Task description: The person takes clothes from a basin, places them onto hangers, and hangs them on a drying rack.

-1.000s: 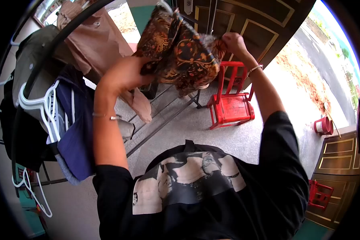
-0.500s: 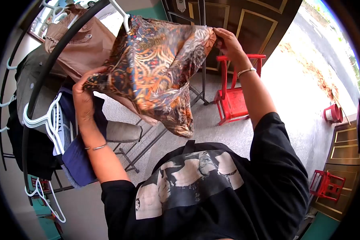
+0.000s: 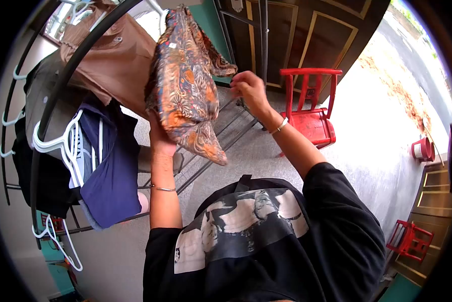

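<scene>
A patterned shirt (image 3: 186,85) in orange, brown and dark blue hangs from a white hanger (image 3: 161,20) at the upper middle. The shirt is bunched narrow, with its lower end swung out to the right. My left hand (image 3: 160,138) is up against the shirt's left side, its fingers hidden behind the cloth. On the other side, my right hand (image 3: 251,92) is closed, its bent fingertips at the end of a stretched-out part of the shirt. Brown trousers (image 3: 118,55) hang right beside the shirt on the left.
A black rack rail (image 3: 60,85) curves past on the left. White hangers (image 3: 62,143), a navy garment (image 3: 113,186) and dark clothes hang there. A red chair (image 3: 311,121) stands right, by a brown door (image 3: 326,45). Farther right are a red stool (image 3: 412,240) and red buckets (image 3: 423,149).
The shirt has gone from spread wide to bunched and hanging. My right hand has moved down and left; my left hand has moved right and lower, behind the cloth.
</scene>
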The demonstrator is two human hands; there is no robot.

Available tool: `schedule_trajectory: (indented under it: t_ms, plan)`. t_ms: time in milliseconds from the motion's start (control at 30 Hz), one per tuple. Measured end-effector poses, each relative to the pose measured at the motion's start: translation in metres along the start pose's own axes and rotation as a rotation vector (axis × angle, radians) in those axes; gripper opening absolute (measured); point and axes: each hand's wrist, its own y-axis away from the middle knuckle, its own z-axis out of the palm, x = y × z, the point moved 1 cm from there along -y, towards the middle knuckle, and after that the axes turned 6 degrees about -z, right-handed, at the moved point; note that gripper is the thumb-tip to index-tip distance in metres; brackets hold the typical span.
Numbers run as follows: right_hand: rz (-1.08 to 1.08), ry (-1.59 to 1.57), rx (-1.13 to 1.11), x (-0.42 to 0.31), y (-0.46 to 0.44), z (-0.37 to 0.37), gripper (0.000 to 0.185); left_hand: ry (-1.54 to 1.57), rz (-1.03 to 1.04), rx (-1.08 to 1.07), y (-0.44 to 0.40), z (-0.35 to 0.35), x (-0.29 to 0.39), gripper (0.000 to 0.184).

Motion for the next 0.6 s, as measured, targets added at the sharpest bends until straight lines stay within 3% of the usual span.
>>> schedule_trajectory:
  t_ms: [67,167,233,367,400,433,467,500,567,600]
  plan:
    - [-0.227,-0.013,0.017,-0.036,0.021,0.013,0.014,-0.020,0.039,0.000,-0.001,0.004,0.003,0.060]
    - [-0.193,0.000,-0.351,-0.032,0.044,0.045,0.023,-0.050,-0.085,-0.038,-0.005,-0.004,0.007,0.068]
    - [-0.359,0.323,-0.418,-0.024,0.047,0.062,0.018,-0.055,-0.067,-0.102,-0.006,0.000,0.006,0.064]
    - [-0.135,0.520,-0.596,0.011,0.051,0.075,0.021,-0.148,0.086,-0.073,-0.001,0.012,-0.006,0.052]
    - [-0.046,0.517,-0.632,0.011,0.053,0.074,0.021,-0.196,0.069,-0.051,-0.007,-0.011,-0.011,0.041]
    - [0.042,0.516,-0.669,0.011,0.053,0.075,0.021,-0.338,0.138,0.002,-0.004,-0.022,-0.020,0.042]
    - [-0.072,0.799,-0.754,0.033,0.046,0.072,0.019,-0.479,0.205,0.059,0.001,-0.033,-0.030,0.043]
    - [-0.210,0.825,-0.819,0.042,0.043,0.070,0.019,-0.623,0.265,0.117,0.003,-0.049,-0.043,0.044]
    - [-0.489,0.863,-0.928,0.060,0.039,0.063,0.019,-0.807,0.136,0.048,0.007,-0.092,-0.089,0.060]
    - [-0.419,0.942,-0.970,0.109,0.031,0.052,0.020,-0.858,0.030,-0.050,0.013,-0.112,-0.115,0.070]
